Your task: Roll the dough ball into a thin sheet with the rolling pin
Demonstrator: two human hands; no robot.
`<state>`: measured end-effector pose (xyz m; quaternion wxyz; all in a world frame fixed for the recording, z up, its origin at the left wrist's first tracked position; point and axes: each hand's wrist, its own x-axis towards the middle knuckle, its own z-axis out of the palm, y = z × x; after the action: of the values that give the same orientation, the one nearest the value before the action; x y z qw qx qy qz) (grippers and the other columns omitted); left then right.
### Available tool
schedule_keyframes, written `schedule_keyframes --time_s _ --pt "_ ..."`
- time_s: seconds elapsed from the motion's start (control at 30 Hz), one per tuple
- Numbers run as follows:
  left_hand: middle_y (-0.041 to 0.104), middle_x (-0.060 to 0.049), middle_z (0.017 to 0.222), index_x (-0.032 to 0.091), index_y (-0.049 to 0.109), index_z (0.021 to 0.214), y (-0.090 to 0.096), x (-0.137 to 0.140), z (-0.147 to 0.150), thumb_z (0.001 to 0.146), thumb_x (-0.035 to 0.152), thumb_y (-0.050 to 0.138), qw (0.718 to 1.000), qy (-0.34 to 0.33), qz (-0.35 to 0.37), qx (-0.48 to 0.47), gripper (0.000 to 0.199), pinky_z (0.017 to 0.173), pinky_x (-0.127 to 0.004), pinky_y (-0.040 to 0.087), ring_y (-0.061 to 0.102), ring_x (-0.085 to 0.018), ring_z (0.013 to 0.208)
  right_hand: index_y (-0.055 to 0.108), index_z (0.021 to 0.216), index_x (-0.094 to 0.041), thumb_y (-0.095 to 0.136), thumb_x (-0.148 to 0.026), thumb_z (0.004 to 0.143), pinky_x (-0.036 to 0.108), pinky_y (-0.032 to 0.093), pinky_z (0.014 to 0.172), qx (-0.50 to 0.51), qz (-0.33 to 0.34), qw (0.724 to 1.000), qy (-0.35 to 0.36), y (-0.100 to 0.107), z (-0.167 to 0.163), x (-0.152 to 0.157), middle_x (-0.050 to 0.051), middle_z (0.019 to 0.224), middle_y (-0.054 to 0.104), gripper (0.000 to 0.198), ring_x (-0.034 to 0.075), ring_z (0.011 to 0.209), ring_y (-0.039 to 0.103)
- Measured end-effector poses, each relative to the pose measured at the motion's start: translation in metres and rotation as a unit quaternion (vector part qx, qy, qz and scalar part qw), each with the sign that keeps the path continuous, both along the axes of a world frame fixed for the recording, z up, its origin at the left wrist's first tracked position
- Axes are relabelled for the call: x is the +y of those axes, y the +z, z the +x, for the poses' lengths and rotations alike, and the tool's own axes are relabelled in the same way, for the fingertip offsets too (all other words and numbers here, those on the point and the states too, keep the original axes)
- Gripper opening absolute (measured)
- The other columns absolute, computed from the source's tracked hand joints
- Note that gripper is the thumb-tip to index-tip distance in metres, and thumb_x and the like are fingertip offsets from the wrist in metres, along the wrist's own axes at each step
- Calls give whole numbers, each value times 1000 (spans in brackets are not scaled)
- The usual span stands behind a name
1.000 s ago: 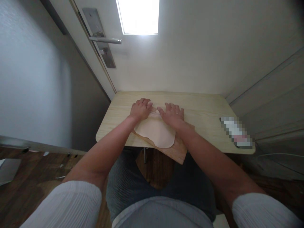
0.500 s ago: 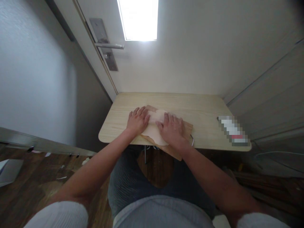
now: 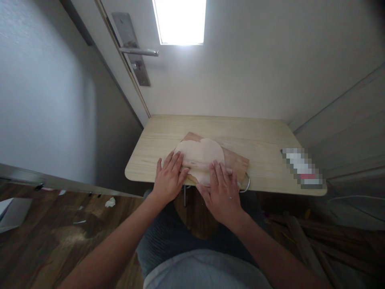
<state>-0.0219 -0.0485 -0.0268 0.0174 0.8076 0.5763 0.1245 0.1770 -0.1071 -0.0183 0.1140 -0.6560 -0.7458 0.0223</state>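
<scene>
A flat, pale sheet of dough (image 3: 201, 151) lies on a wooden board (image 3: 236, 160) on a small light-wood table (image 3: 261, 138). A thin rolling pin (image 3: 199, 164) lies across the near part of the dough. My left hand (image 3: 168, 180) presses flat on the pin's left end, fingers stretched out. My right hand (image 3: 223, 194) presses flat on its right end in the same way. Both hands sit at the table's near edge. The near end of the dough is hidden under my fingers.
A metal loop (image 3: 246, 187) sticks out of the board's near right corner. A blurred-out flat object (image 3: 302, 167) lies at the table's right end. A door with a lever handle (image 3: 140, 52) stands behind on the left. Wooden sticks (image 3: 300, 237) lie on the floor at right.
Both hands have drawn back toward me from the far end of the dough to the table's near edge, rolling the pin along. The far part of the dough now shows.
</scene>
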Motion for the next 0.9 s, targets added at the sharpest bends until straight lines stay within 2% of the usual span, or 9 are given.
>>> schedule_keyframes --time_s 0.2,0.4,0.67,0.9 --pt "37 -3 163 29 30 158 5 36 13 104 53 21 1000 5 6 2 60 124 -58 17 25 -24 154 31 158 -12 27 -59 101 63 7 122 -16 8 1000 -18 -2 7 45 15 164 28 74 33 152 23" --pt "36 -4 163 29 35 155 9 74 25 104 53 18 1000 9 10 15 59 120 -61 22 28 -28 151 36 155 -10 24 -56 103 61 12 121 -24 4 1000 -20 3 16 91 17 159 38 70 33 146 34" --pt "40 -6 161 30 46 147 15 117 35 104 51 16 999 -1 -2 40 57 114 -62 30 34 -32 146 36 156 -18 21 -62 102 64 18 117 -21 -18 999 -26 4 25 140 15 160 39 71 36 147 31" --pt "41 -8 159 30 47 147 16 144 37 105 46 24 997 -25 -33 59 51 111 -60 34 37 -32 143 37 156 -22 22 -67 100 63 22 116 -21 -40 999 -22 3 31 174 14 159 40 74 38 145 35"
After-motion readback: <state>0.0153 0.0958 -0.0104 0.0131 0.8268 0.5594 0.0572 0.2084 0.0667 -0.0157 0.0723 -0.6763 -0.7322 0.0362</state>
